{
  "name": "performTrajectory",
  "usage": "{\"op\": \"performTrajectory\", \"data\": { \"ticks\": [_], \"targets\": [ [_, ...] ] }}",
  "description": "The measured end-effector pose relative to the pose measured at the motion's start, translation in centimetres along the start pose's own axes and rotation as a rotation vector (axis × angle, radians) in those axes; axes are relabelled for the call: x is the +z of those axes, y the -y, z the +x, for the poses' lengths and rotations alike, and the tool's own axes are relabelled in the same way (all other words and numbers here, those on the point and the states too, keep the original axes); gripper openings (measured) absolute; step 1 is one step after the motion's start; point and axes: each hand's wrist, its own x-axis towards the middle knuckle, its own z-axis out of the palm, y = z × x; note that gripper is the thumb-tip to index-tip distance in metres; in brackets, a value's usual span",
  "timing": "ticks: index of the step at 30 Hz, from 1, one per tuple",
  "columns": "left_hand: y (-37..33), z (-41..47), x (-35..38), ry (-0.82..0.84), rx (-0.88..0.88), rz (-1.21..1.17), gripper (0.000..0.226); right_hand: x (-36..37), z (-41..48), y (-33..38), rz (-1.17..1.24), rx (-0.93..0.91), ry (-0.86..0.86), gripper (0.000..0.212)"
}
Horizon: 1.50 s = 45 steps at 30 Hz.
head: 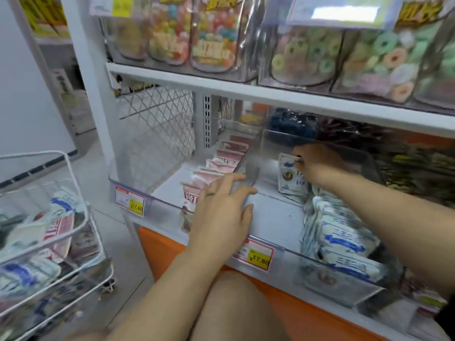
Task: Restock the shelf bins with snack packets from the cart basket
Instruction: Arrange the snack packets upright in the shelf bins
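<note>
Centre right of the frame: glossy blue-and-white snack packet (291, 179), upright inside a clear plastic bin (275, 217), pinched at its top edge by the curled fingers of the right hand (317, 163). Just to its right, a slumped row of like packets (344, 239) along the bin's side. At centre, left hand (221, 212), fingers straight and slightly spread, laid on the clear wall between bins. In the neighbouring bin (170, 185), flat pink-and-white packets (221, 159) in a receding row. Yellow-and-red price tags (256, 253) on the fronts. Lower left, white wire cart basket (32, 155) with mixed packets. Upper right, clear bags of pastel ring sweets (369, 60).
</note>
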Motion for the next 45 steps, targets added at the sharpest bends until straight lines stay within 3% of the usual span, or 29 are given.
{"op": "performTrajectory", "data": {
  "ticks": [1,5,20,22,25,31,39,45],
  "targets": [
    [0.0,0.0,0.0,0.009,0.0,0.01,0.029,0.5,0.2,-0.2,-0.037,0.018,0.028,0.005],
    [-0.1,-0.2,-0.2,0.035,-0.003,0.015,0.032,1.6,0.5,-0.6,-0.137,0.084,0.028,0.034],
    [-0.3,-0.5,-0.9,0.079,0.014,0.028,0.035,0.5,-2.3,1.3,-0.387,-0.107,-0.176,0.041],
    [-0.3,-0.6,-1.2,0.067,0.015,0.026,0.034,-0.3,-3.4,2.5,-0.34,-0.137,-0.181,0.041],
    [-0.1,-0.9,-2.7,0.022,-0.001,0.021,0.032,-2.4,-5.8,5.4,-0.075,-0.183,-0.137,0.039],
    [2.7,-3.9,-9.1,-0.084,-0.043,0.104,0.029,-6.3,-10.0,14.1,0.183,-0.414,-0.177,0.024],
    [8.8,-12.1,-20.7,-0.171,-0.294,0.317,0.027,-8.1,-13.3,28.3,0.438,-0.722,-0.071,0.019],
    [13.4,-17.1,-28.6,-0.216,-0.532,0.483,0.024,-5.7,-12.7,37.2,0.457,-0.827,0.118,0.019]
  ]
}}
